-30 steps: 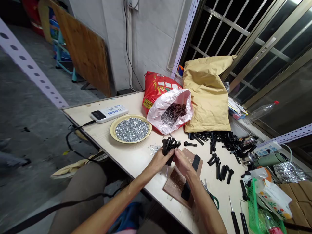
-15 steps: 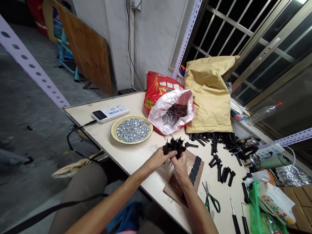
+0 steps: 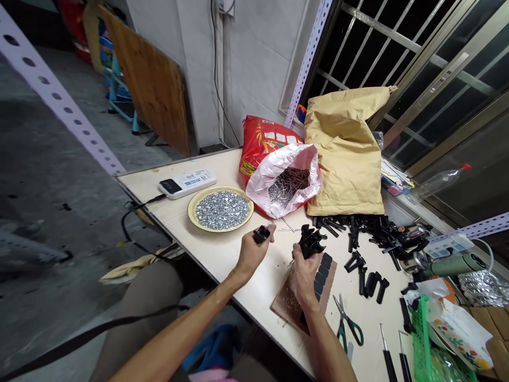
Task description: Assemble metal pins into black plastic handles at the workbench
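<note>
My left hand (image 3: 253,254) is closed around a black plastic part (image 3: 261,234), just in front of the plate of small silver metal pieces (image 3: 221,210). In my right hand (image 3: 306,273) a bunch of black plastic parts (image 3: 311,242) is gripped, their forked ends pointing up and away. Beneath that hand lies a brown board (image 3: 287,303) with a row of black pads (image 3: 321,281) along it. A few long nails (image 3: 288,225) lie on the table by the mouth of the red bag (image 3: 260,139), which holds many more nails.
A white power bank (image 3: 193,183) with a cable sits at the left edge. Behind stands a large brown paper bag (image 3: 345,159). Black parts (image 3: 371,231) are heaped at the right. Nearer are scissors (image 3: 347,321), two hooked or pointed tools (image 3: 387,358) and a green basket (image 3: 422,339).
My hands have come apart: the left moved leftward with one black part, the right moved slightly right with the bunch. The view has shifted a little.
</note>
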`<state>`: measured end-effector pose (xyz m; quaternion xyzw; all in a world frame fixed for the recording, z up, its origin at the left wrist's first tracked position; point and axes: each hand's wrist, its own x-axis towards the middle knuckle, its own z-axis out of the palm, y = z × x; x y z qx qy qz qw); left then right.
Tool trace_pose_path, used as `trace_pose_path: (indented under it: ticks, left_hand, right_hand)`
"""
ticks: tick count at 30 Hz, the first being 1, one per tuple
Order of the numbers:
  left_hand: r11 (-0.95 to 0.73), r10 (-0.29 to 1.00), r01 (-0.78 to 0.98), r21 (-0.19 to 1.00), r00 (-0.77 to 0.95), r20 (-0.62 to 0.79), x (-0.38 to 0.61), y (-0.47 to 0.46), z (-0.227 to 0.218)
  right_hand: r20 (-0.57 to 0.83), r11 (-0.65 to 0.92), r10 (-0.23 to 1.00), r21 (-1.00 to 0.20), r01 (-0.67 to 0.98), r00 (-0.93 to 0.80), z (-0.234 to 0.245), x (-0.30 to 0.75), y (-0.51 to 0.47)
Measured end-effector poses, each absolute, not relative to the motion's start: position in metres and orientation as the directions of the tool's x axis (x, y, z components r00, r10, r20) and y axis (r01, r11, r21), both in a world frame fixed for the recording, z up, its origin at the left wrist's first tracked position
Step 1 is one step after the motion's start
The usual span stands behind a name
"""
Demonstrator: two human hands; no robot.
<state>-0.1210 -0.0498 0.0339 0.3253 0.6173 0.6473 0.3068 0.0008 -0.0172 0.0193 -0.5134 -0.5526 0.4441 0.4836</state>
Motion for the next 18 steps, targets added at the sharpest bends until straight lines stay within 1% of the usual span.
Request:
trace_pose_path:
  ticks: [3, 6, 8, 10, 11, 13, 16, 18]
  left_hand:
    - [-0.148, 0.83, 0.072, 0.986, -0.533, 0.163, -0.118, -0.055, 0.036]
    - [-0.212, 0.829, 0.195, 0.958, -0.484, 0.282, -0.121, -0.063, 0.039]
    - [-0.244, 0.818, 0.281, 0.928, -0.454, 0.353, -0.125, -0.068, 0.038]
    - [-0.259, 0.813, 0.331, 0.907, -0.432, 0.39, -0.129, -0.07, 0.037]
    - [-0.25, 0.809, 0.334, 0.909, -0.443, 0.386, -0.13, -0.07, 0.037]
    - [-0.195, 0.794, 0.298, 0.934, -0.511, 0.329, -0.131, -0.068, 0.038]
    - [-0.12, 0.76, 0.127, 0.985, -0.627, 0.173, -0.128, -0.061, 0.042]
    - [-0.118, 0.782, 0.034, 0.992, -0.613, 0.114, -0.125, -0.056, 0.044]
  right_hand:
    - [0.07, 0.067, 0.997, -0.987, 0.147, 0.012, 0.021, 0.005, -0.015]
    - [0.054, 0.05, 0.998, -0.984, 0.171, 0.017, 0.022, 0.007, -0.014]
    - [0.078, 0.075, 0.997, -0.983, 0.166, 0.011, 0.022, 0.006, -0.014]
    - [0.102, 0.101, 0.995, -0.982, 0.158, -0.007, 0.023, 0.005, -0.014]
    - [0.105, 0.106, 0.994, -0.981, 0.16, -0.015, 0.023, 0.003, -0.014]
    - [0.099, 0.102, 0.995, -0.979, 0.175, -0.026, 0.024, 0.0, -0.015]
    - [0.055, 0.062, 0.998, -0.98, 0.188, -0.043, 0.027, -0.005, -0.016]
    - [-0.005, 0.008, 0.997, -0.984, 0.179, -0.075, 0.025, -0.009, -0.017]
